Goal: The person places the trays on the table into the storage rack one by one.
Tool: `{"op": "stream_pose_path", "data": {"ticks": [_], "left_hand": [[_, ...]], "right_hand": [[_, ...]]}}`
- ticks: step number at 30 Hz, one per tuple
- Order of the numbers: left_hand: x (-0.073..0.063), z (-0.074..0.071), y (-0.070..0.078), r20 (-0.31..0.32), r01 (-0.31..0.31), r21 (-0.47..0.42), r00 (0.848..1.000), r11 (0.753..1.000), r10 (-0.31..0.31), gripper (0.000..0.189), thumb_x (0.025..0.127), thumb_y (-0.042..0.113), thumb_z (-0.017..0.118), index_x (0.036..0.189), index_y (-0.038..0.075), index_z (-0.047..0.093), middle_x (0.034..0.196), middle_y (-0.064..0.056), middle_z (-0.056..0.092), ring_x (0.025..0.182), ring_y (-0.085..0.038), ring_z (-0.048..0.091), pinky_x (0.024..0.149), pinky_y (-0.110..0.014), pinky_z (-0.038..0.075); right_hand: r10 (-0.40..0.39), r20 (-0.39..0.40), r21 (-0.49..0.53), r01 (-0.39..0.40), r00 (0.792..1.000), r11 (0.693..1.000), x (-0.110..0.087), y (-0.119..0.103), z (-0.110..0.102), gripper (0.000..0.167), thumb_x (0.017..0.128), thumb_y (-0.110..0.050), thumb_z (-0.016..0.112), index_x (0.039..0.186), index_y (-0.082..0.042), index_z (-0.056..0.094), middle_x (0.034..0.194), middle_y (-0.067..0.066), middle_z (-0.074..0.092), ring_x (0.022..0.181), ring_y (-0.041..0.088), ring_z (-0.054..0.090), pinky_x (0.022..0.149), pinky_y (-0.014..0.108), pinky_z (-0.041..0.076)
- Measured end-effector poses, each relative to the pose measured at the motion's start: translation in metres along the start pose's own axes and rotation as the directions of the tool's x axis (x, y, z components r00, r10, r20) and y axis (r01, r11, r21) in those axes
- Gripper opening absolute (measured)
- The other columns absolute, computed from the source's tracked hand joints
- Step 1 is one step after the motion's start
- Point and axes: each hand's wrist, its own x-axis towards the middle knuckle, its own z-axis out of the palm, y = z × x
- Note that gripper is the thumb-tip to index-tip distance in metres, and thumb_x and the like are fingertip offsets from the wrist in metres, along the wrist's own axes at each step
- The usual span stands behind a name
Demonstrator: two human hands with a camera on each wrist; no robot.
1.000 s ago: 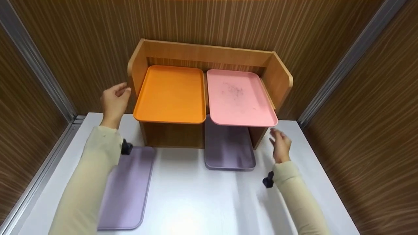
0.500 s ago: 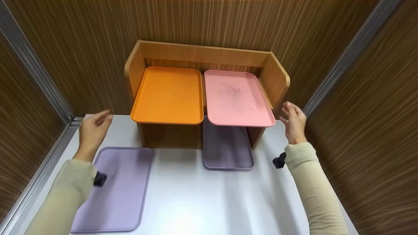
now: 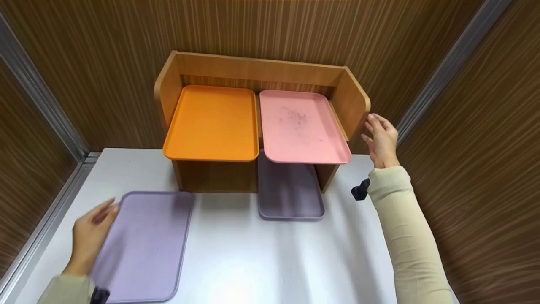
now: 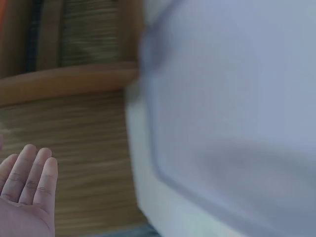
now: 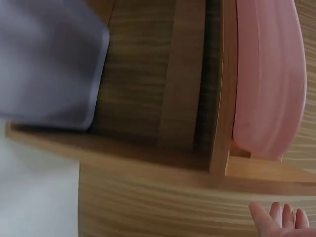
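Note:
My left hand [image 3: 90, 232] hovers at the left edge of a light purple tray [image 3: 147, 245] lying on the white table. In the left wrist view the fingers [image 4: 43, 185] stretch out with nothing in them. My right hand [image 3: 383, 141] is raised just outside the right side panel of a wooden shelf [image 3: 356, 103], with its fingertips near the panel's front edge and no object held. On the shelf's upper level, an orange tray [image 3: 213, 124] lies left of a pink tray [image 3: 303, 141] with dark marks. Another purple tray [image 3: 291, 194] sits partly under the shelf at right.
A white table [image 3: 236, 253] extends in front of the shelf. Wood-grain walls [image 3: 261, 25] enclose the back and both sides, with metal strips [image 3: 455, 67] at the corners. The shelf's lower left compartment [image 3: 217, 176] is beside the partly inserted purple tray.
My left hand has come down and toward me from beside the orange tray to the left purple tray. My right hand has risen and moved outward along the shelf's right side. The trays stay put.

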Motion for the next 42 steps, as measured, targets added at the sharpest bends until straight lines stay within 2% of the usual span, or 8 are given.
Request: {"op": "stream_pose_path", "data": {"ticks": [6,14,17,21,24,33,39,42], "left_hand": [[-0.026,-0.02,-0.04,-0.018,0.054,0.091,0.998,0.994,-0.052,0.047,0.089,0.02,0.066,0.129,-0.002,0.054,0.098,0.032,0.058,0.085,0.023,0.05,0.076,0.0,0.039],[-0.044,-0.043,-0.079,0.072,0.184,0.266,0.975,0.946,-0.21,0.062,0.091,0.037,0.062,0.137,0.001,0.045,0.133,-0.019,0.051,0.088,0.022,0.038,0.07,0.002,0.036],[-0.045,-0.046,-0.09,0.099,0.233,0.255,0.959,0.938,-0.265,0.066,0.09,0.04,0.061,0.14,0.001,0.041,0.133,-0.001,0.054,0.089,0.021,0.037,0.071,0.001,0.036],[-0.047,-0.049,-0.102,0.123,0.269,0.209,0.947,0.94,-0.298,0.07,0.089,0.04,0.064,0.141,0.001,0.038,0.111,0.032,0.051,0.087,0.024,0.036,0.071,0.0,0.037],[-0.049,-0.051,-0.109,0.124,0.278,0.194,0.944,0.941,-0.305,0.07,0.089,0.038,0.065,0.141,-0.001,0.038,0.1,0.04,0.046,0.084,0.026,0.037,0.071,0.001,0.037],[-0.05,-0.048,-0.118,0.125,0.202,0.146,0.967,0.969,-0.22,0.059,0.09,0.023,0.065,0.135,-0.007,0.042,0.095,0.042,0.048,0.082,0.025,0.045,0.072,0.0,0.039],[-0.05,-0.042,-0.119,0.087,0.154,0.217,0.98,0.964,-0.176,0.045,0.087,0.008,0.065,0.127,-0.009,0.052,0.091,0.036,0.053,0.077,0.024,0.046,0.07,0.0,0.04],[-0.05,-0.039,-0.118,0.051,0.176,0.269,0.979,0.947,-0.197,0.042,0.084,0.003,0.065,0.124,-0.007,0.056,0.097,0.019,0.066,0.074,0.023,0.045,0.068,-0.001,0.041]], "right_hand": [[-0.029,0.002,0.022,0.029,1.0,0.999,0.006,-0.011,0.01,0.034,0.09,-0.015,0.064,0.12,-0.005,0.053,0.124,0.005,0.051,0.13,0.022,0.039,0.111,0.04,0.027],[-0.061,-0.024,0.006,0.061,0.998,0.998,0.011,-0.013,0.021,0.027,0.087,-0.006,0.065,0.113,-0.006,0.058,0.109,0.002,0.055,0.109,0.015,0.049,0.103,0.035,0.034],[-0.063,-0.047,0.014,0.064,0.997,0.998,0.011,-0.014,0.024,0.031,0.086,-0.003,0.065,0.116,-0.005,0.058,0.107,0.001,0.057,0.101,0.013,0.052,0.089,0.029,0.038],[-0.059,-0.062,0.032,0.061,0.996,0.998,0.012,-0.015,0.027,0.035,0.087,-0.002,0.064,0.121,-0.003,0.056,0.107,0.002,0.057,0.096,0.011,0.051,0.074,0.023,0.04],[-0.053,-0.062,0.054,0.056,0.997,0.997,0.013,-0.014,0.028,0.033,0.087,-0.001,0.064,0.119,-0.003,0.058,0.108,0.002,0.057,0.095,0.011,0.051,0.067,0.02,0.039],[-0.037,-0.083,0.115,0.046,0.996,0.992,0.015,-0.015,0.033,0.027,0.085,0.003,0.064,0.112,-0.003,0.061,0.096,0.002,0.061,0.078,0.01,0.051,0.05,0.018,0.034],[-0.02,-0.103,0.069,0.028,0.995,0.997,0.014,-0.014,0.034,0.036,0.085,0.0,0.066,0.12,-0.003,0.061,0.107,0.003,0.061,0.091,0.01,0.053,0.066,0.021,0.04],[-0.014,-0.097,0.052,0.019,0.995,0.998,0.014,-0.013,0.034,0.041,0.086,-0.003,0.066,0.126,-0.004,0.059,0.115,0.004,0.06,0.099,0.011,0.053,0.076,0.022,0.041]]}}
